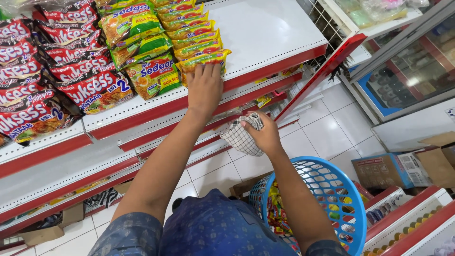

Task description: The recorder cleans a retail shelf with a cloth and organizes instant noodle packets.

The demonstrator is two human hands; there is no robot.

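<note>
My left hand [204,88] lies flat against the front of a row of yellow and green noodle packets [194,35] stacked on a white shelf with a red edge [265,33]. My right hand [264,136] is lower and closed around a crumpled white checked cloth [241,138], held in front of the lower shelf edges. Beside the yellow row stand green noodle packets [142,52] and dark red noodle packets [57,71] further left.
A blue plastic basket [332,189] with colourful packets inside stands on the white tiled floor under my right arm. Cardboard boxes [403,168] sit at the right. A glass-fronted cabinet [407,71] and wire rack are at the upper right. Lower red-edged shelves [61,166] run to the left.
</note>
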